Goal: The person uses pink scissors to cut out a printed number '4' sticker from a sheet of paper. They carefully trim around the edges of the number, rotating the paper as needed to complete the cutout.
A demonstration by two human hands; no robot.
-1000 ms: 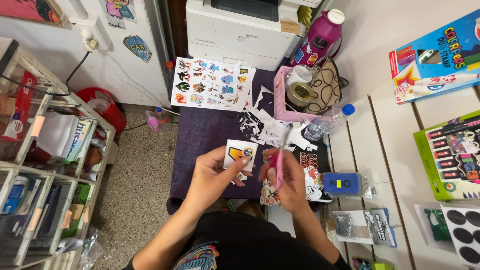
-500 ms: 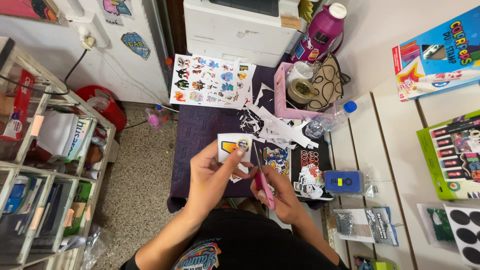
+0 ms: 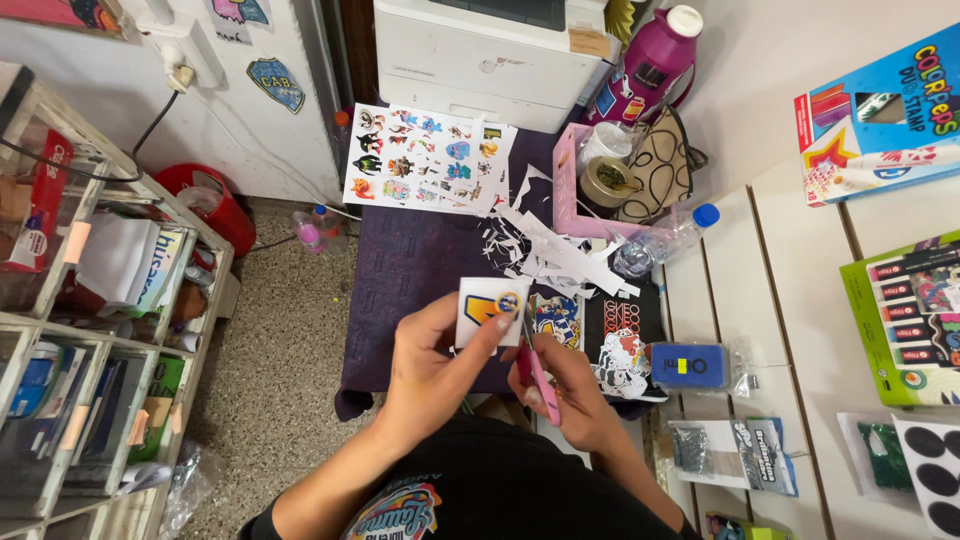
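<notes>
My left hand pinches a small white sticker cut-out with a yellow and blue figure, held above the near edge of the purple-covered table. My right hand grips pink-handled scissors, whose blades meet the right edge of the cut-out. A printed sheet of colourful stickers lies at the far side of the table. White paper scraps are strewn across the middle, and several cut stickers lie just right of my hands.
A white printer stands behind the table, a magenta thermos and pink box to its right. A clear bottle with a blue cap lies nearby. Wire shelves stand left; a slat wall with packaged goods right.
My right hand has shifted left and down, bringing the scissors from beside the cut-out onto its right edge. My left hand keeps hold of the cut-out, slightly turned.
</notes>
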